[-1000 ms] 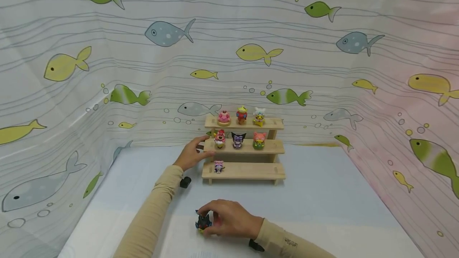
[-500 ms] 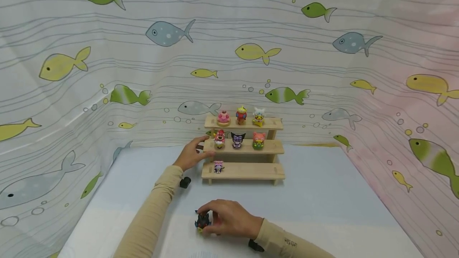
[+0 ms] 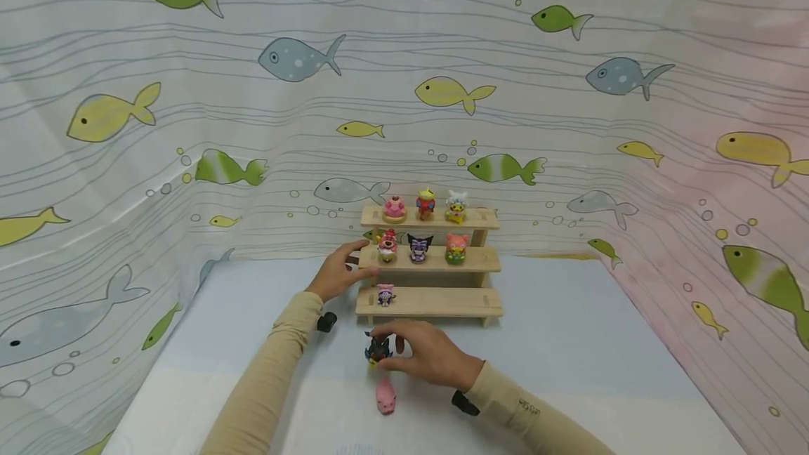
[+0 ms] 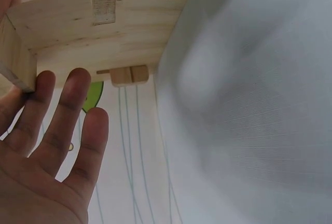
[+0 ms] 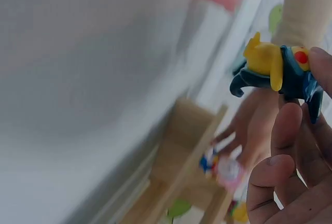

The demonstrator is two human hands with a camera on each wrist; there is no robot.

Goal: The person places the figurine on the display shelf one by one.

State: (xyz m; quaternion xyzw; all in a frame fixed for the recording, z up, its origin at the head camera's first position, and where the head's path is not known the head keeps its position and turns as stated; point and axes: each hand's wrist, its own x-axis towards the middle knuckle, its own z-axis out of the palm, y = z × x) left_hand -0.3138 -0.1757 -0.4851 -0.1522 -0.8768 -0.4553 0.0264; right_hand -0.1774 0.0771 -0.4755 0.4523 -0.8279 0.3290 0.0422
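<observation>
My right hand point(image 3: 430, 353) pinches a small toy figurine point(image 3: 378, 350) between thumb and fingers, raised over the table in front of the rack. In the right wrist view the figurine point(image 5: 277, 68) shows a yellow body, a red cheek and a dark blue costume. My left hand point(image 3: 338, 272) holds the left end of the wooden stepped display rack point(image 3: 436, 300), its thumb at the middle board's front edge. The left wrist view has several fingers of the left hand point(image 4: 52, 146) extended beneath a board, beside a leg. A pink figurine point(image 3: 386, 397) lies on the table below the right hand.
Three figurines stand on the top board, among them a green-headed one point(image 3: 425, 203). Three more are on the middle board, including a purple-and-black one point(image 3: 418, 248). One small figurine point(image 3: 385, 295) stands at the bottom board's left. A fish-print curtain point(image 3: 404, 90) surrounds the table point(image 3: 569, 343).
My right hand has moved forward and slightly right with the dark figurine, toward the rack. The pink figurine, hidden before, now shows. My left hand stays at the rack.
</observation>
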